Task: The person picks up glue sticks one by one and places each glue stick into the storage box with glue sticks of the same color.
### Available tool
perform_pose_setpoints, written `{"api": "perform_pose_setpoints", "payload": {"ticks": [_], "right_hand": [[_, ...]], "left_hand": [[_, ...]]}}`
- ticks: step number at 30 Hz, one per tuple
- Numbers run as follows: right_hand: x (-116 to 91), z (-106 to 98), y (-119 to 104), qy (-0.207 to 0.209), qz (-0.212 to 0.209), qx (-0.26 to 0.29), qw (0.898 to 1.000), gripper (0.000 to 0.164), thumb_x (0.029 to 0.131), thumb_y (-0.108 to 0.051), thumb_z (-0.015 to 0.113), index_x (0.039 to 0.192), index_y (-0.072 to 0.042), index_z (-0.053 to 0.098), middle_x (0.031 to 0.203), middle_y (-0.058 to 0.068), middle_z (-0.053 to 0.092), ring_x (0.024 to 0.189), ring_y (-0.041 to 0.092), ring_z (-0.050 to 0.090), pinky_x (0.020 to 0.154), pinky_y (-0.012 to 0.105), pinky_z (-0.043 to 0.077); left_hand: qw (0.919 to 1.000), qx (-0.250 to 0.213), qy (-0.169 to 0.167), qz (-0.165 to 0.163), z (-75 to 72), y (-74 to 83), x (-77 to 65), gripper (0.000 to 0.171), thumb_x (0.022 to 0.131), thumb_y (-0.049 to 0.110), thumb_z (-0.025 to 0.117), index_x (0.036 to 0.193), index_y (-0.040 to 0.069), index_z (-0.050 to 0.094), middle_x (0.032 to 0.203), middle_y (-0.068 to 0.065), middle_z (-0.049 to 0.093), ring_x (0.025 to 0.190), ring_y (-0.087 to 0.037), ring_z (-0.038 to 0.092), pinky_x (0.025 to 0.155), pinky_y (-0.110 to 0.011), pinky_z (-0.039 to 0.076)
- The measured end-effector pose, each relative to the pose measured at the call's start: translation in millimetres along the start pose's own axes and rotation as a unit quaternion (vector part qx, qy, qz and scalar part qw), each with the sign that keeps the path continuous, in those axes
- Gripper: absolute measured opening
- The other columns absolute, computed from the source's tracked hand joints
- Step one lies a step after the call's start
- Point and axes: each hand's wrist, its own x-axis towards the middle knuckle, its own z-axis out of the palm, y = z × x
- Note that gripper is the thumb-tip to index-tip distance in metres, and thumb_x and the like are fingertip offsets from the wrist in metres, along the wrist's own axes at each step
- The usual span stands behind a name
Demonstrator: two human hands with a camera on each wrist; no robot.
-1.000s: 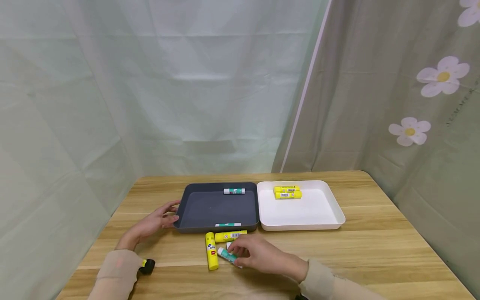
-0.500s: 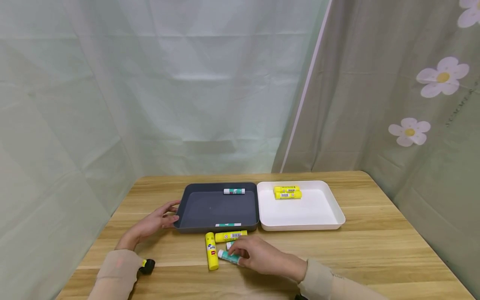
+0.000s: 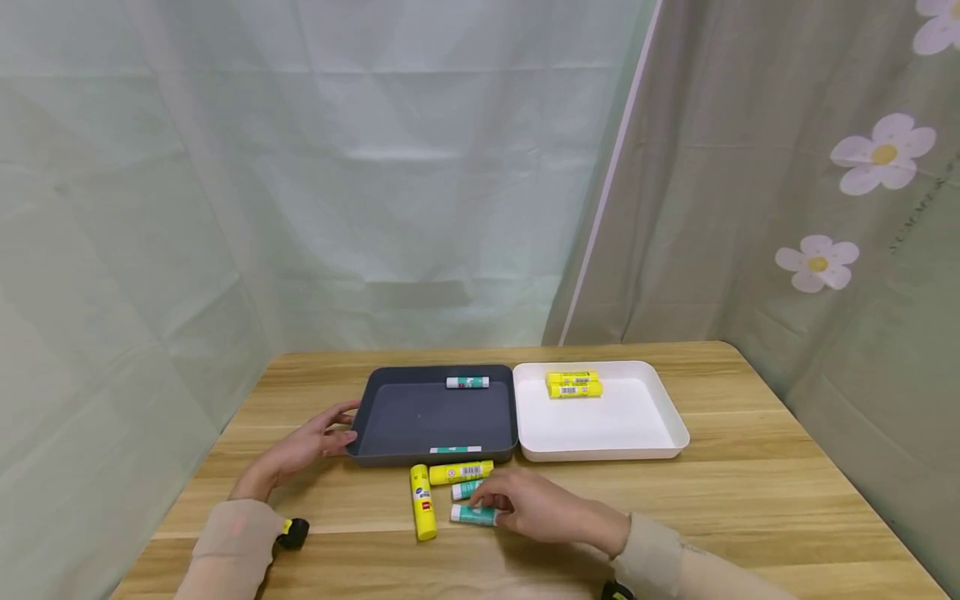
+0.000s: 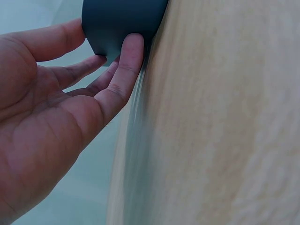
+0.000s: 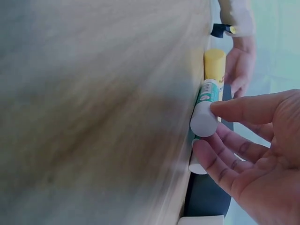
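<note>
My right hand pinches the white-capped end of a green-and-white glue stick, thumb on one side and fingers on the other, low over the table. Just behind it lies a second green glue stick, partly covered by the fingers. A yellow glue stick lies crosswise along the front of the dark grey tray, and another yellow glue stick points toward me at the left. My left hand touches the tray's left end; in the left wrist view its fingertips rest against the wall.
Inside the dark tray, one green glue stick is at the back and another green one along the front wall. The white tray adjoins it on the right, with yellow glue sticks at its back. Curtains surround the wooden table.
The pinched green glue stick has turned from slanted to nearly level and shifted right with my right hand. More of the green stick behind it shows. My left hand stays put.
</note>
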Motion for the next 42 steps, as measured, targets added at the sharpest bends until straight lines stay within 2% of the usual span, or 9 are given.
{"api": "perform_pose_setpoints", "payload": {"ticks": [8,13,19,25,34,42], "right_hand": [[-4,-3,6,-0.017,-0.010,-0.024,1.000,0.046,0.090,0.008,0.069,0.121,-0.024,0.077,0.122,-0.012,0.066,0.105,0.000,0.056,0.094,0.024,0.052],[-4,-5,8,-0.015,-0.023,-0.041,0.999,0.043,0.089,0.006,0.071,0.117,-0.025,0.078,0.121,-0.012,0.065,0.110,0.002,0.055,0.098,0.027,0.051],[-3,-2,9,-0.015,-0.033,-0.038,0.999,0.036,0.088,0.002,0.078,0.114,-0.023,0.076,0.116,-0.012,0.064,0.107,0.000,0.055,0.098,0.024,0.050],[-3,0,11,-0.007,-0.045,-0.041,0.998,0.040,0.086,0.006,0.077,0.114,-0.022,0.075,0.112,-0.012,0.065,0.104,0.001,0.057,0.096,0.023,0.050],[-2,-8,12,-0.016,-0.023,0.014,1.000,0.038,0.090,0.005,0.074,0.116,-0.022,0.075,0.115,-0.014,0.067,0.102,-0.002,0.059,0.093,0.023,0.053],[0,-16,11,0.007,-0.020,0.030,0.999,0.036,0.089,0.005,0.076,0.115,-0.020,0.077,0.106,-0.014,0.066,0.099,-0.001,0.059,0.092,0.023,0.053]], "left_hand": [[0.9999,-0.013,0.000,0.000,0.8,0.5,0.1,0.071,0.109,0.014,0.055,0.164,-0.004,0.014,0.154,-0.037,0.026,0.132,-0.047,0.049,0.102,-0.049,0.052],[0.9999,-0.014,0.000,0.001,0.9,1.0,-0.4,0.071,0.109,0.014,0.055,0.164,-0.004,0.014,0.155,-0.037,0.025,0.133,-0.047,0.048,0.102,-0.048,0.052],[0.9999,-0.016,0.001,0.001,0.8,0.5,-0.5,0.071,0.109,0.013,0.055,0.164,-0.003,0.014,0.155,-0.037,0.026,0.132,-0.046,0.049,0.101,-0.047,0.052],[0.9999,-0.013,0.000,0.003,0.8,1.4,-0.7,0.071,0.109,0.014,0.055,0.164,-0.004,0.014,0.154,-0.037,0.027,0.132,-0.046,0.049,0.102,-0.048,0.052],[0.9999,-0.011,-0.002,0.011,0.5,1.5,-0.6,0.072,0.109,0.015,0.056,0.163,-0.005,0.014,0.156,-0.038,0.024,0.135,-0.050,0.045,0.102,-0.047,0.052],[0.9997,-0.018,-0.006,0.014,-0.8,-0.9,0.4,0.072,0.109,0.016,0.056,0.163,-0.005,0.014,0.158,-0.038,0.021,0.134,-0.050,0.045,0.101,-0.045,0.053]]}}
